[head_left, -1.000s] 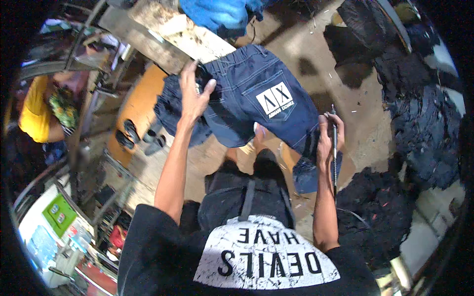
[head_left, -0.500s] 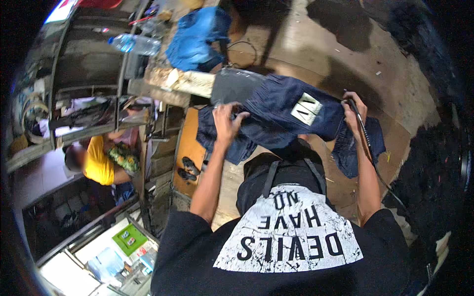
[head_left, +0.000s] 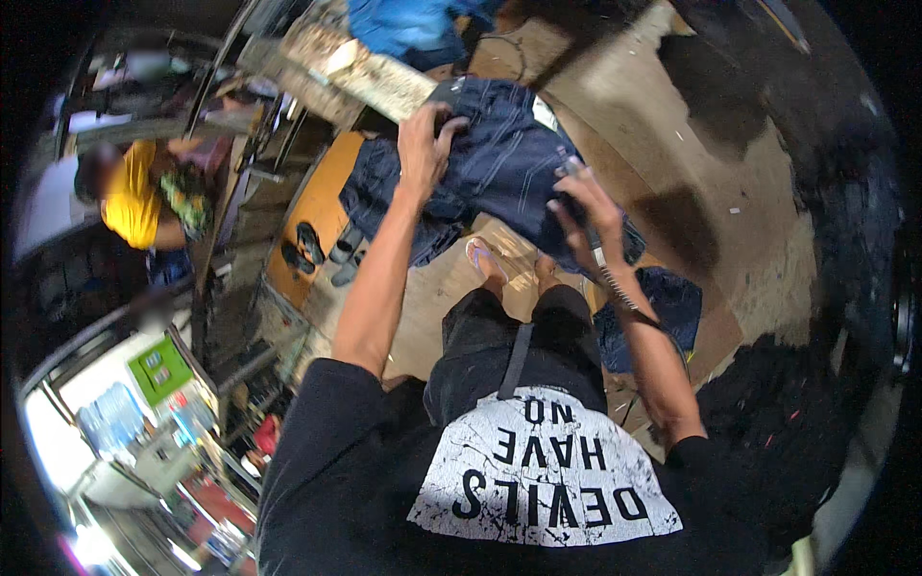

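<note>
Dark blue denim jeans (head_left: 509, 154) lie draped over the end of a narrow board, with folds hanging on both sides. A small white label shows near their far edge. My left hand (head_left: 423, 154) is closed on the cloth near the board's end, thumb apart from the curled fingers. Over the right part of the jeans, my right hand (head_left: 591, 211) is closed round a slim dark corded tool (head_left: 569, 165), its tip hard to make out. The tool's cord (head_left: 619, 288) runs back along my right forearm. More dark denim (head_left: 658, 312) shows lower, beside that forearm.
The pale board (head_left: 389, 82) comes in from the upper left; blue denim (head_left: 408, 29) lies beyond it. Black sandals (head_left: 304, 245) stand on an orange panel (head_left: 331, 187). A person in a yellow top (head_left: 134, 202) sits at left. A dark heap (head_left: 768, 422) lies at right.
My right hand has moved left and inward over the jeans with the tool. The jeans are pulled closer together, and the label has shifted to their far edge. The view has turned.
</note>
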The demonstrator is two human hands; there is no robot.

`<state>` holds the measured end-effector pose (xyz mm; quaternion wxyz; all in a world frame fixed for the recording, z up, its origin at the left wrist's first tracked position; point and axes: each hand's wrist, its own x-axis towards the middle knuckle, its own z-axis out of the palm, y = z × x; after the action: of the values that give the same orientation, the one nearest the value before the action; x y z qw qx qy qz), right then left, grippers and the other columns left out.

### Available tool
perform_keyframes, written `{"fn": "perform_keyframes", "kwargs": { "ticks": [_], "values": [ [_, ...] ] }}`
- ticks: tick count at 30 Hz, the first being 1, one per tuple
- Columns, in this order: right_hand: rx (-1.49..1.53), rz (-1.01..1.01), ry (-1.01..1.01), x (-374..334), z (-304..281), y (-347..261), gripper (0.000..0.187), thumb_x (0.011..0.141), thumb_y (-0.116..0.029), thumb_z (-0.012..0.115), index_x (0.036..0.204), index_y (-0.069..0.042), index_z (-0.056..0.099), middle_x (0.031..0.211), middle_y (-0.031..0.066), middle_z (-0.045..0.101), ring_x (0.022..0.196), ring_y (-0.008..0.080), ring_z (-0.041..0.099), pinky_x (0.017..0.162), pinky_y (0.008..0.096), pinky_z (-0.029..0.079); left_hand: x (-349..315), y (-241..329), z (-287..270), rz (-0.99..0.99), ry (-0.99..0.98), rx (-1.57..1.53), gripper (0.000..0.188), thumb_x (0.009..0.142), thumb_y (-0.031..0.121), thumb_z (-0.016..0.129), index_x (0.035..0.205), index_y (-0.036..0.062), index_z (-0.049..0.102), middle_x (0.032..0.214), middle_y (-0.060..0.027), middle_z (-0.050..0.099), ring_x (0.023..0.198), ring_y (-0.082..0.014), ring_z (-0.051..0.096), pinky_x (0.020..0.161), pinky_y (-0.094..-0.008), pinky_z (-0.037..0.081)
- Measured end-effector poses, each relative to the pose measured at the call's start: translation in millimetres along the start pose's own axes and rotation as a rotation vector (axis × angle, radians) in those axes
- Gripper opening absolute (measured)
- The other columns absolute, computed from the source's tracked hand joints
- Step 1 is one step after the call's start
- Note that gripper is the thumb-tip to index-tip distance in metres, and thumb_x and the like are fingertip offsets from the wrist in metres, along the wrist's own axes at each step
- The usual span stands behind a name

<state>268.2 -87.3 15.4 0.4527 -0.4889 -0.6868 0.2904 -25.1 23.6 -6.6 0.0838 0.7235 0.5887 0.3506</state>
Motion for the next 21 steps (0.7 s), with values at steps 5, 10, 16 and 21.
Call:
{"fn": "perform_keyframes", "kwargs": {
  "ticks": [5,10,16,21],
  "values": [
    [-0.08,0.022,-0.015,-11,48,1,0.036,0.086,-0.006,0.084,0.12,-0.006,0.072,0.128,0.021,0.074,0.134,0.0388,0.064,0.121,0.0556,0.042,-4,-43,-21,-0.111,0.134,0.244,0.041,0.091,0.03,0.081,0.122,0.0059,0.069,0.122,-0.0142,0.066,0.118,-0.0366,0.06,0.1,-0.0487,0.045],
    [-0.186,0.071,-0.025,0,45,-18,0.039,0.087,-0.013,0.086,0.12,0.002,0.07,0.127,0.0235,0.073,0.133,0.0464,0.063,0.118,0.0572,0.042,-48,-32,-75,-0.551,0.334,-0.035,0.036,0.088,0.015,0.08,0.121,0.0061,0.07,0.13,-0.0157,0.065,0.123,-0.0375,0.059,0.107,-0.0484,0.044],
    [-0.075,0.005,-0.03,25,77,-31,0.018,0.102,-0.007,0.064,0.111,0.004,0.075,0.105,0.022,0.079,0.102,0.0343,0.078,0.105,0.0456,0.055,-46,-6,-67,0.161,-0.216,-0.129,0.033,0.085,0.036,0.086,0.115,0.0271,0.077,0.161,-0.0109,0.049,0.155,-0.0387,0.034,0.126,-0.0636,0.02],
    [0.047,0.235,0.134,18,85,-22,0.031,0.106,-0.016,0.06,0.13,0.001,0.067,0.109,0.0175,0.08,0.1,0.0201,0.075,0.09,0.0363,0.058,-20,-30,-46,0.227,-0.493,0.021,0.059,0.075,0.056,0.086,0.13,0.0401,0.07,0.179,-0.0099,0.011,0.164,-0.0446,0.0,0.113,-0.092,-0.001]
  ]
}}
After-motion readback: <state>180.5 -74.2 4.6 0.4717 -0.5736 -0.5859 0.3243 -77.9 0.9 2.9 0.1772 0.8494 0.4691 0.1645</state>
